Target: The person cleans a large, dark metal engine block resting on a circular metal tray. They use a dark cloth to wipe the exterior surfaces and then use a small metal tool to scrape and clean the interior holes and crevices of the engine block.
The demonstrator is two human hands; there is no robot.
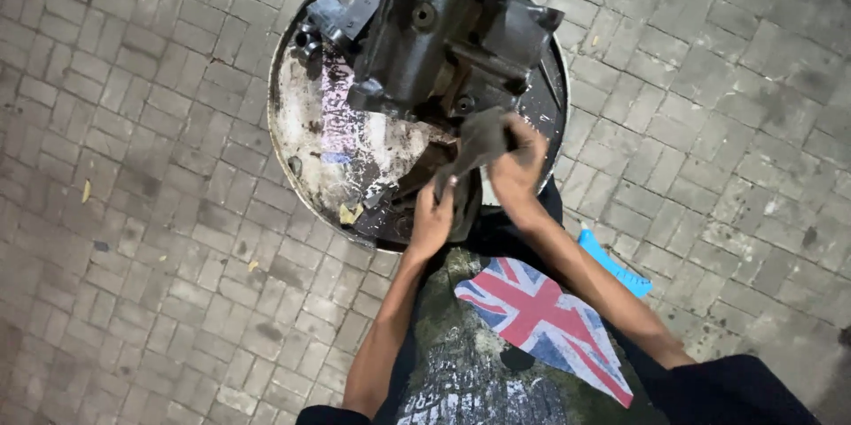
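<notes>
- Head view: a dark grey, crumpled cloth rag is gripped closed by the right hand and pressed against the underside of a large, greasy, dark cast-metal machine housing.
- The rag's lower end is pinched by the left hand, fingers curled shut around it.
- The housing is set on a round, rusty, paint-stained steel drum top.
- Wiping is judged best done with the rag kept taut between both hands and firm strokes along the casting.
- The drum rim lies just beside the left hand; open grey brick paving surrounds the drum, a blue plastic piece near the right forearm.
</notes>
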